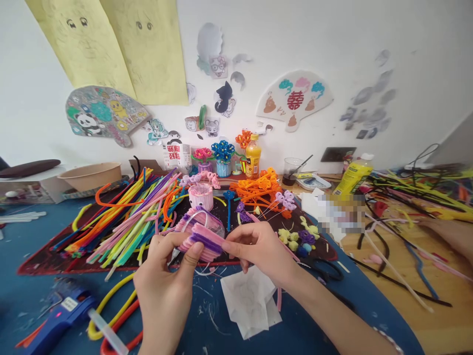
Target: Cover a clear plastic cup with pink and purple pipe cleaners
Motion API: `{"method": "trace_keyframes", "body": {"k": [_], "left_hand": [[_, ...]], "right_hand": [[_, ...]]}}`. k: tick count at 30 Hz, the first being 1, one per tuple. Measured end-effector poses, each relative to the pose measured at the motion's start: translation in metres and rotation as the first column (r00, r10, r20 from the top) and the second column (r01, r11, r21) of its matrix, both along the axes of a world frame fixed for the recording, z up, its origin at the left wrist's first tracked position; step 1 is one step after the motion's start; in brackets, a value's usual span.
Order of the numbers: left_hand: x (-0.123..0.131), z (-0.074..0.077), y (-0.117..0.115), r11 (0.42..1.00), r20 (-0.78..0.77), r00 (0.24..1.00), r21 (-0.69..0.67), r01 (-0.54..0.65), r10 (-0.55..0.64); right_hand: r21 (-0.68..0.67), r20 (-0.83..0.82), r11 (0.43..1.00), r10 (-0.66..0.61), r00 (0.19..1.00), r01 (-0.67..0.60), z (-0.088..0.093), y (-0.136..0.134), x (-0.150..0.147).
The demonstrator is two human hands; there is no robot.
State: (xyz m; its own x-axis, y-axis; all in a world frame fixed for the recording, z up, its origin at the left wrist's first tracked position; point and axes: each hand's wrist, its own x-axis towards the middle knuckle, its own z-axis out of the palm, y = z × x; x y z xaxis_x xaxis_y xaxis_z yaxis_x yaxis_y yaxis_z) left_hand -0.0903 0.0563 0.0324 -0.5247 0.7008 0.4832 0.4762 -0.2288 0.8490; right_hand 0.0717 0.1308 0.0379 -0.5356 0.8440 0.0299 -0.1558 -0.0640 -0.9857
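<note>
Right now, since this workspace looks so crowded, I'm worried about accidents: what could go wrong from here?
The blue glue gun shows a red light, so it may be hot; the left hand could get burned reaching that way. The striped piece, held in both hands, might bend if squeezed hard. The cup of dark liquid stands uncovered near the wall and could spill if bumped.

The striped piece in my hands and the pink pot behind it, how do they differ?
Colour: the striped piece mixes pink and purple; the pink pot is mostly pale pink. Pose: the striped piece is tilted in the left hand, the right hand at its edge; the pink pot stands upright. Both have pink, ribbed sides.
</note>
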Motion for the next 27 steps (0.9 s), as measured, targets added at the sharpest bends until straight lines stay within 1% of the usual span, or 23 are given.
{"method": "trace_keyframes", "body": {"k": [4,9,15,18,24,27], "left_hand": [[0.001,-0.001,-0.001,1.0,0.054,0.998,0.005,0.022,-0.022],[0.0,-0.004,-0.001,0.996,0.189,0.978,0.026,0.087,-0.091],[0.002,-0.002,0.0,0.99,0.319,0.938,0.085,0.113,-0.135],[0.004,0.0,0.0,0.987,0.354,0.923,0.108,0.121,-0.152],[0.007,0.004,0.0,0.977,0.406,0.897,0.183,0.11,-0.176],[0.009,0.007,0.0,0.976,0.42,0.889,0.189,0.11,-0.182]], "right_hand": [[-0.063,-0.06,0.997,0.049,0.997,-0.053,0.003,-0.001,-0.001],[-0.085,-0.134,0.993,0.066,0.989,-0.078,0.002,-0.002,-0.004],[-0.036,-0.239,0.995,0.077,0.968,-0.088,-0.01,-0.002,-0.009],[-0.016,-0.28,0.996,0.082,0.957,-0.09,-0.015,-0.003,-0.011],[0.0,-0.326,0.998,0.062,0.943,-0.066,-0.017,-0.004,-0.013],[0.01,-0.349,0.998,0.059,0.935,-0.06,-0.016,-0.005,-0.014]]}}
